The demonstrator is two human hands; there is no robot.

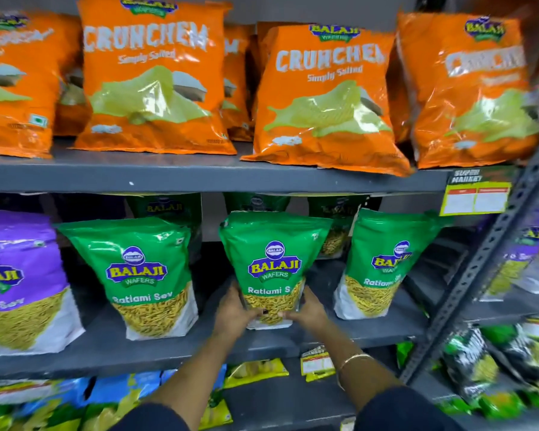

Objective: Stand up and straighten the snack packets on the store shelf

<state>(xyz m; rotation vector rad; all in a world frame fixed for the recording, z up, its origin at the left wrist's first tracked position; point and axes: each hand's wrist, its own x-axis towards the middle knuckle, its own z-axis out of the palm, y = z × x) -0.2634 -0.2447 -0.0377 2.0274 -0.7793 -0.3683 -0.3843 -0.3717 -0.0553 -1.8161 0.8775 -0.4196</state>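
Item: my left hand and right hand, each grip closed on a lower corner of the middle green sev packet, thumbs across its front.
Location: middle shelf, front edge, at my 12 o'clock; base on the board, packet about upright.
Handling, my judgement: squeeze lightly, press the base flat, square the face to the aisle, release only once it stands alone.
Neighbours: green packet at 10 o'clock leans slightly; green packet at 2 o'clock tilts right. Match their front line.
Beyond: orange Crunchem bags on the upper shelf, sagging forward.
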